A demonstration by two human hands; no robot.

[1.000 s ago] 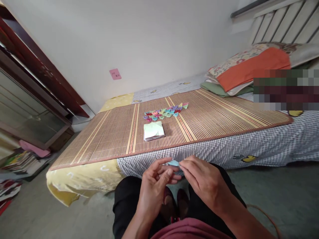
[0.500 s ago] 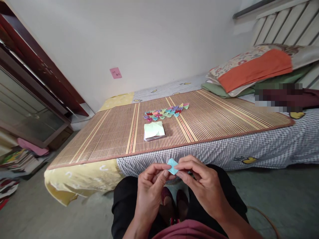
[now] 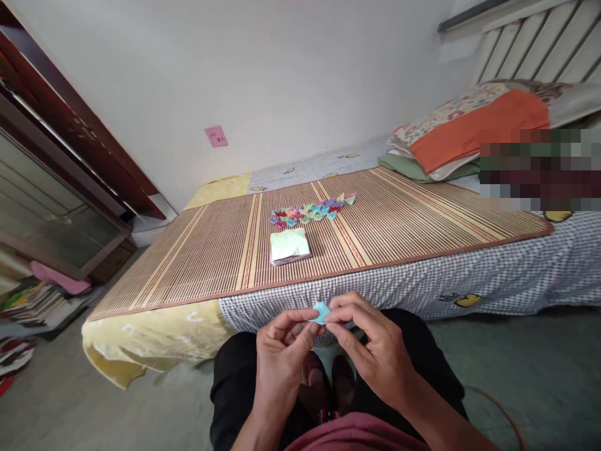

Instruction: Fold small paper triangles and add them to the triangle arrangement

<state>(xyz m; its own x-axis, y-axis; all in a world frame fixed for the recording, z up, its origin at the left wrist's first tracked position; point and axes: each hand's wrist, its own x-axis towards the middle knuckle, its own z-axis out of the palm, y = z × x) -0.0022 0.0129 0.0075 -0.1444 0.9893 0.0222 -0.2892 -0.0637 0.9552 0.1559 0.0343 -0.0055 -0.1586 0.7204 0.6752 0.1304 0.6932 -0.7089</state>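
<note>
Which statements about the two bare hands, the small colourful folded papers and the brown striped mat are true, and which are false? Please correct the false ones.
1. The left hand and the right hand both touch the small light-blue folded paper. True.
2. The small colourful folded papers and the square, pale-green-topped paper stack lie on the brown striped mat. True.
3. The light-blue paper lies on the mat. False: both hands hold it off the mat.
4. The stack is farther from the person than the colourful papers. False: it is nearer.
5. The rectangular pink paper is on the white wall. True.
</note>
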